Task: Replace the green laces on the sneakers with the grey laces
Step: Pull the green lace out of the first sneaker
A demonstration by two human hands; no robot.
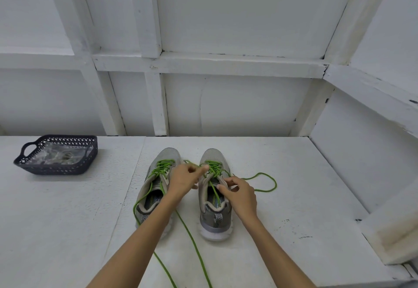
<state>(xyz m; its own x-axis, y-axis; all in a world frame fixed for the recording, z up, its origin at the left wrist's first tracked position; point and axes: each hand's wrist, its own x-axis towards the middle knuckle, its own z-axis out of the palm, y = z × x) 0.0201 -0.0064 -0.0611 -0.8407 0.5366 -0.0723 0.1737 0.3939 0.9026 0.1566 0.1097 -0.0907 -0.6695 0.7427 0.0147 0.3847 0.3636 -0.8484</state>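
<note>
Two grey sneakers stand side by side on the white table, toes pointing away from me. The left sneaker [156, 188] has green laces [163, 166] in its eyelets, with loose ends trailing toward me. My left hand [184, 180] pinches the green lace [263, 180] at the upper eyelets of the right sneaker [213, 217]. My right hand [241, 195] rests on that shoe's right collar, fingers curled on the lace there. One loose end loops out to the right. The grey laces cannot be made out clearly.
A dark perforated basket [24, 164] with handles sits at the back left, holding clear plastic bags. White panelled walls close the back and right side. A white block [393, 233] stands at the right edge of the table [56, 219].
</note>
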